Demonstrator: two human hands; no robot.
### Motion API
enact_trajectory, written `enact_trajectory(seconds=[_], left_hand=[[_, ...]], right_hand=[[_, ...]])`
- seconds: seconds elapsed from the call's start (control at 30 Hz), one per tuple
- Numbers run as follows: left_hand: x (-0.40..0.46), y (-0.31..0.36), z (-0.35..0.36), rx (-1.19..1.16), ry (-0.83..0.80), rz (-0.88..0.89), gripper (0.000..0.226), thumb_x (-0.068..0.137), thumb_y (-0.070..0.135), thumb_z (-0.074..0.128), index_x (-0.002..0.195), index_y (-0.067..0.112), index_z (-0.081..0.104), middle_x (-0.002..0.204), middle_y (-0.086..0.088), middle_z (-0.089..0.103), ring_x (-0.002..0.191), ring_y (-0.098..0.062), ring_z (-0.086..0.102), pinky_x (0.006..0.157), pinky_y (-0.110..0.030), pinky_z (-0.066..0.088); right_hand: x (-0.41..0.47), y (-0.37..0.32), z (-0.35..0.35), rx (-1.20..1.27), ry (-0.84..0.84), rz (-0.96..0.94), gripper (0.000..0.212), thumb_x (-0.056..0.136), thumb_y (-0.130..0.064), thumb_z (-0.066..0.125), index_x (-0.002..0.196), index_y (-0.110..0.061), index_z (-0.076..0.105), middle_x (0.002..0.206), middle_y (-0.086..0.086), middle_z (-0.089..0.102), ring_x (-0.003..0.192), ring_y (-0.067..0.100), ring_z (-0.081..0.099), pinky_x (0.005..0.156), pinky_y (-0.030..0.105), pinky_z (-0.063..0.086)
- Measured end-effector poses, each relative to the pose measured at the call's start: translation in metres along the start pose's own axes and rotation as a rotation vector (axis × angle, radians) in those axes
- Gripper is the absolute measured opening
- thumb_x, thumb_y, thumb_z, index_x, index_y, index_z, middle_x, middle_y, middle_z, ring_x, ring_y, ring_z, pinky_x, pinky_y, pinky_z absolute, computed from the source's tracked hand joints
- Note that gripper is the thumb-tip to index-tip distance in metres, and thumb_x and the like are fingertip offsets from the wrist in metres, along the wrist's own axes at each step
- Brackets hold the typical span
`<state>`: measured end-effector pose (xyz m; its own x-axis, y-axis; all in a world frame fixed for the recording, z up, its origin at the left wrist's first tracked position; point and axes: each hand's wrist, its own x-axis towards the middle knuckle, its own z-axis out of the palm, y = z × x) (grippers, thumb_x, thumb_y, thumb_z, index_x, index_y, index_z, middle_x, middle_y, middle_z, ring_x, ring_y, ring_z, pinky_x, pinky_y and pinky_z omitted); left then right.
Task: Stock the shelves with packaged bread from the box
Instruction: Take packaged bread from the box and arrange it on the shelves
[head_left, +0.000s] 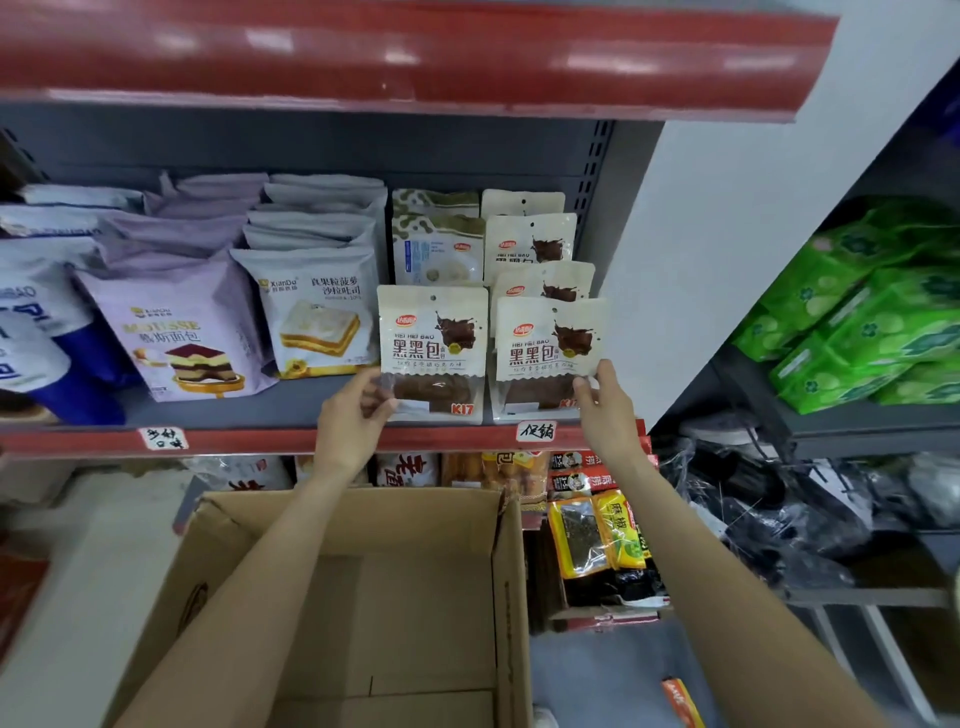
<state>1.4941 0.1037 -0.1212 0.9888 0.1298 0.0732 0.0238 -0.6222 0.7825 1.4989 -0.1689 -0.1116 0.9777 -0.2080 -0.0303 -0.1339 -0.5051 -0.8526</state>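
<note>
two flat, glossy cream bread packets stand upright side by side at the front edge of the grey metal shelf (291, 410), each printed with a dark chocolate splash and a clear window at the bottom showing dark bread. the left hand (350, 421) grasps the left packet (434, 351) at its lower left corner, thumb over the clear film. the right hand (605, 410) pinches the right packet (548, 353) at its lower right corner. behind the right packet more of the same cream packets (530, 244) stand in a row toward the back panel; behind the left one stand packets with a green-patterned top (436, 244).

to the left sit puffy, matte pillow bags: white sandwich-bread bags (317, 306), lilac mousse-bread bags (176, 332), and blue-and-white bags (36, 322) at the far left. the shelf lip is a shiny red plastic strip (249, 439) with two handwritten white labels; a second red strip runs overhead.

below the arms an open brown cardboard box (363, 587) shows its bare corrugated floor. snack packs fill the lower shelf, with yellow and black ones (597, 540) just right of the box. to the right are a plain white wall (727, 234), green wrapped packs (862, 322) on another rack and crumpled black plastic bags (769, 514) beneath.
</note>
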Motion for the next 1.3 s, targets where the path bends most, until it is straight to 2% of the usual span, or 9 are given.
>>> enact_trajectory(seconds=[0.2, 0.37, 0.7, 0.8, 0.87, 0.97, 1.17, 1.23, 1.3], left_hand=[[0.001, 0.001, -0.003, 0.041, -0.021, -0.02, 0.04, 0.088, 0.014, 0.065, 0.125, 0.009, 0.054, 0.09, 0.004, 0.06, 0.085, -0.012, 0.057, 0.083, -0.025, 0.046], [-0.001, 0.004, -0.004, 0.045, -0.03, -0.031, 0.035, 0.087, 0.014, 0.066, 0.119, 0.009, 0.054, 0.089, 0.004, 0.061, 0.084, -0.011, 0.058, 0.083, -0.031, 0.049], [-0.001, 0.009, -0.003, 0.069, -0.068, -0.051, 0.036, 0.087, 0.012, 0.066, 0.119, 0.007, 0.052, 0.09, 0.002, 0.062, 0.084, -0.01, 0.057, 0.078, -0.025, 0.045], [-0.005, 0.01, -0.006, 0.073, -0.072, -0.066, 0.044, 0.085, 0.009, 0.067, 0.125, 0.008, 0.05, 0.097, -0.002, 0.064, 0.089, -0.015, 0.06, 0.086, -0.031, 0.051], [-0.008, 0.011, -0.011, 0.088, -0.037, -0.066, 0.049, 0.084, 0.009, 0.067, 0.129, 0.01, 0.049, 0.108, -0.005, 0.064, 0.1, -0.019, 0.06, 0.094, -0.037, 0.049], [-0.017, 0.019, -0.023, 0.07, 0.017, -0.059, 0.043, 0.088, 0.015, 0.063, 0.128, 0.014, 0.05, 0.117, 0.0, 0.061, 0.11, -0.017, 0.056, 0.096, -0.032, 0.044], [-0.049, 0.047, -0.064, 0.004, 0.082, 0.042, 0.019, 0.094, 0.028, 0.055, 0.111, 0.023, 0.061, 0.101, 0.012, 0.065, 0.1, -0.01, 0.06, 0.079, -0.027, 0.045], [-0.059, 0.064, -0.083, -0.036, 0.098, 0.123, 0.014, 0.094, 0.029, 0.054, 0.104, 0.028, 0.063, 0.096, 0.014, 0.067, 0.094, -0.008, 0.062, 0.078, -0.028, 0.048], [-0.066, 0.086, -0.107, -0.077, 0.097, 0.211, 0.012, 0.095, 0.027, 0.054, 0.1, 0.03, 0.064, 0.088, 0.019, 0.068, 0.085, -0.005, 0.064, 0.075, -0.024, 0.05]], right_hand=[[-0.001, -0.004, 0.0, -0.014, -0.022, 0.012, 0.003, 0.101, -0.017, 0.034, 0.102, -0.015, 0.035, 0.115, 0.012, 0.059, 0.087, 0.018, 0.051, 0.052, 0.014, 0.034], [-0.002, -0.007, -0.001, -0.015, -0.045, 0.024, 0.02, 0.101, -0.016, 0.035, 0.118, -0.006, 0.04, 0.122, 0.012, 0.057, 0.095, 0.017, 0.05, 0.074, 0.026, 0.038], [-0.005, -0.009, -0.005, -0.045, -0.084, 0.046, 0.022, 0.101, -0.016, 0.033, 0.119, -0.004, 0.038, 0.122, 0.012, 0.056, 0.097, 0.02, 0.052, 0.075, 0.025, 0.037], [-0.008, -0.009, -0.005, -0.005, -0.06, 0.087, 0.029, 0.101, -0.017, 0.036, 0.127, -0.006, 0.035, 0.129, 0.011, 0.053, 0.106, 0.021, 0.052, 0.08, 0.027, 0.04], [-0.013, -0.01, -0.004, 0.027, -0.005, 0.091, 0.04, 0.099, -0.017, 0.041, 0.136, -0.009, 0.032, 0.138, 0.009, 0.047, 0.122, 0.023, 0.048, 0.093, 0.031, 0.041], [-0.029, -0.012, -0.003, -0.025, 0.107, 0.025, 0.047, 0.097, -0.021, 0.047, 0.141, -0.012, 0.033, 0.144, 0.007, 0.041, 0.132, 0.023, 0.038, 0.106, 0.035, 0.034], [-0.083, -0.044, -0.005, -0.105, 0.349, -0.116, 0.048, 0.097, -0.027, 0.048, 0.141, -0.013, 0.034, 0.143, 0.006, 0.04, 0.132, 0.022, 0.033, 0.107, 0.036, 0.029], [-0.098, -0.061, -0.01, -0.121, 0.327, -0.193, 0.039, 0.097, -0.023, 0.047, 0.135, -0.016, 0.043, 0.14, 0.004, 0.043, 0.129, 0.02, 0.036, 0.105, 0.032, 0.031], [-0.111, -0.087, -0.021, -0.168, 0.242, -0.281, 0.031, 0.095, -0.018, 0.047, 0.126, -0.017, 0.052, 0.133, 0.001, 0.05, 0.12, 0.017, 0.046, 0.097, 0.024, 0.033]])
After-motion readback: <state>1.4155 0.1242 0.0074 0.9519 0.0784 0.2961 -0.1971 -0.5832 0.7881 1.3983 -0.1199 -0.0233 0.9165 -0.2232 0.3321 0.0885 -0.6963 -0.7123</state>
